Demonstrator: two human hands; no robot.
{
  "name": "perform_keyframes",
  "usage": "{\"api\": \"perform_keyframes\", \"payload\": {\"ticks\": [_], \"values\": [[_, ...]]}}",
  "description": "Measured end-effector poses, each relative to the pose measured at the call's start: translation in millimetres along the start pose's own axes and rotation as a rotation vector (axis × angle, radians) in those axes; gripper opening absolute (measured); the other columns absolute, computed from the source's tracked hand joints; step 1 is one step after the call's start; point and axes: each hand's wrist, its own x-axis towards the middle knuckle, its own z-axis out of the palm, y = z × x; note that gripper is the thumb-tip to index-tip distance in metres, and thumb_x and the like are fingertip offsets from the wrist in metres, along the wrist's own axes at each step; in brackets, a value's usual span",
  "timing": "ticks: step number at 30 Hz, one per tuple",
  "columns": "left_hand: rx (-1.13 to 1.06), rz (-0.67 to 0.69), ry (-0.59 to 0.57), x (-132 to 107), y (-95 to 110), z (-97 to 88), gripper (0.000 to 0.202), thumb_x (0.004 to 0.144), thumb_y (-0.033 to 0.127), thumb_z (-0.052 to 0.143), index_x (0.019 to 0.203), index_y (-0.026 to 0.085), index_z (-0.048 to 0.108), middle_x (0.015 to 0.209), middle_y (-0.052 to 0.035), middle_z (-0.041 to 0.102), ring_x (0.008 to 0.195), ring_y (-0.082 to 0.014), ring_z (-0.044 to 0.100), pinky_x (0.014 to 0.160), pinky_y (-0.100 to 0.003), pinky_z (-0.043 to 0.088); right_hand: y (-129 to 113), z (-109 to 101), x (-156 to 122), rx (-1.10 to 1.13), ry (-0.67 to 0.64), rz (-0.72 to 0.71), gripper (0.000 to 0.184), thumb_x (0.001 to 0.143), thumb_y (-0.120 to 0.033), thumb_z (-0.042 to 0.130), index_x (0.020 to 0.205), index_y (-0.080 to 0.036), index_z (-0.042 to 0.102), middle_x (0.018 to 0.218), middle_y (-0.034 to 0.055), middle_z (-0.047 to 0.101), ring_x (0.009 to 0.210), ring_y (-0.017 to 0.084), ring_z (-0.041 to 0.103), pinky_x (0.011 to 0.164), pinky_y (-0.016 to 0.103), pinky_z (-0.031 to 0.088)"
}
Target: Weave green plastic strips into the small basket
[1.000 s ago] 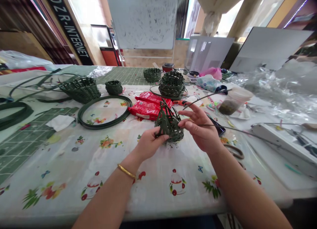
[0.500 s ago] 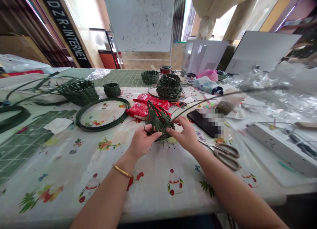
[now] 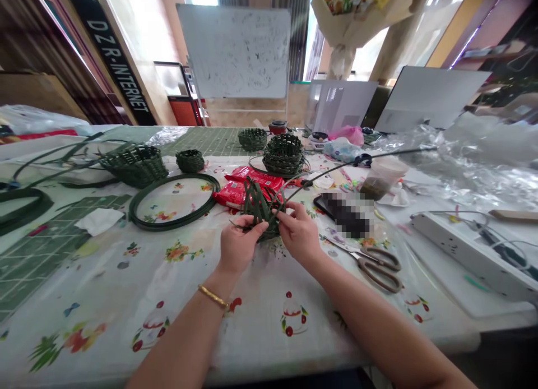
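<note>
A small half-woven dark green basket (image 3: 259, 205) with upright strips stands on the patterned tablecloth (image 3: 252, 299). My left hand (image 3: 237, 245) grips its near left side, thumb pressed on the weave. My right hand (image 3: 299, 233) pinches a long thin green strip (image 3: 344, 165) against the basket's right side; the strip runs off to the upper right.
Scissors (image 3: 374, 263) lie right of my hands, a phone (image 3: 342, 212) behind them. A green coil (image 3: 173, 201), red packets (image 3: 235, 190) and several finished baskets (image 3: 135, 163) sit further back. A power strip (image 3: 466, 246) lies at right, a plastic cup (image 3: 380, 179) near it.
Both hands drew closer together on the basket, lower to the table. My right hand went from spread fingers to a pinch on the strip. The view tilted up slightly.
</note>
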Motion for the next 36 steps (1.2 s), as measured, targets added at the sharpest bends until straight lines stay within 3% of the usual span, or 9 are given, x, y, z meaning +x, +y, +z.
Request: {"api": "perform_keyframes", "payload": {"ticks": [3, 8, 12, 16, 20, 26, 31, 36], "values": [[0.118, 0.052, -0.033, 1, 0, 0.5, 0.016, 0.066, 0.03, 0.069, 0.071, 0.016, 0.064, 0.05, 0.0042, 0.057, 0.047, -0.0097, 0.049, 0.047, -0.02, 0.038, 3, 1, -1, -0.031, -0.013, -0.006, 0.036, 0.083, -0.016, 0.045, 0.112, -0.026, 0.063, 0.12, 0.0103, 0.05, 0.079, 0.017, 0.055, 0.068, 0.032, 0.049], [0.113, 0.058, -0.129, 4, -2, -3.6, 0.014, 0.062, 0.027, 0.071, 0.069, 0.016, 0.067, 0.064, -0.0001, 0.066, 0.061, -0.0128, 0.057, 0.06, -0.023, 0.044, 6, 0, 2, 0.191, -0.068, -0.017, 0.049, 0.081, -0.01, 0.041, 0.126, -0.026, 0.053, 0.127, 0.0108, 0.039, 0.084, 0.016, 0.054, 0.079, 0.035, 0.051], [-0.027, -0.029, -0.126, 7, 0, -8.0, 0.013, 0.059, 0.025, 0.073, 0.066, 0.016, 0.065, 0.049, 0.0032, 0.057, 0.049, -0.0108, 0.051, 0.049, -0.021, 0.04, 5, -5, 2, 0.262, -0.088, 0.035, 0.039, 0.081, -0.015, 0.048, 0.117, -0.026, 0.06, 0.126, 0.0107, 0.037, 0.084, 0.016, 0.054, 0.076, 0.037, 0.052], [-0.196, -0.121, -0.101, 9, 7, -10.5, 0.019, 0.056, 0.027, 0.075, 0.066, 0.016, 0.063, 0.039, 0.0077, 0.046, 0.036, -0.006, 0.038, 0.038, -0.019, 0.03, -3, -8, 0, 0.183, -0.032, -0.025, 0.03, 0.08, -0.022, 0.055, 0.109, -0.025, 0.065, 0.105, 0.009, 0.048, 0.084, 0.018, 0.054, 0.076, 0.036, 0.052], [-0.205, -0.158, -0.206, 6, 12, -11.0, 0.021, 0.057, 0.028, 0.075, 0.065, 0.015, 0.062, 0.036, 0.0084, 0.042, 0.032, -0.0046, 0.033, 0.035, -0.019, 0.026, -12, -7, -2, 0.142, -0.077, -0.113, 0.023, 0.079, -0.024, 0.058, 0.099, -0.02, 0.069, 0.088, 0.0087, 0.058, 0.087, 0.021, 0.058, 0.076, 0.035, 0.051], [-0.053, -0.064, -0.268, 4, 7, -9.8, 0.016, 0.065, 0.029, 0.07, 0.066, 0.016, 0.062, 0.036, 0.0077, 0.045, 0.03, -0.0055, 0.034, 0.032, -0.02, 0.025, -11, -4, -4, 0.218, -0.065, 0.019, 0.021, 0.077, -0.023, 0.058, 0.096, -0.024, 0.068, 0.089, 0.0059, 0.068, 0.082, 0.02, 0.063, 0.076, 0.034, 0.05], [0.006, -0.037, -0.294, 4, 1, -7.9, 0.017, 0.068, 0.031, 0.068, 0.067, 0.017, 0.059, 0.035, 0.0087, 0.043, 0.027, -0.0063, 0.035, 0.03, -0.02, 0.023, -15, -3, -2, 0.285, -0.135, 0.231, 0.034, 0.068, -0.017, 0.058, 0.1, -0.024, 0.065, 0.074, -0.0003, 0.068, 0.063, 0.016, 0.06, 0.059, 0.028, 0.049], [0.003, -0.023, -0.249, 0, 3, -3.1, 0.02, 0.068, 0.031, 0.067, 0.062, 0.018, 0.053, 0.035, 0.0094, 0.042, 0.027, -0.0059, 0.035, 0.03, -0.018, 0.024, -17, -2, -1, 0.361, -0.083, 0.207, 0.029, 0.068, -0.017, 0.055, 0.096, -0.022, 0.063, 0.092, 0.0041, 0.063, 0.069, 0.015, 0.059, 0.058, 0.026, 0.048]]}}
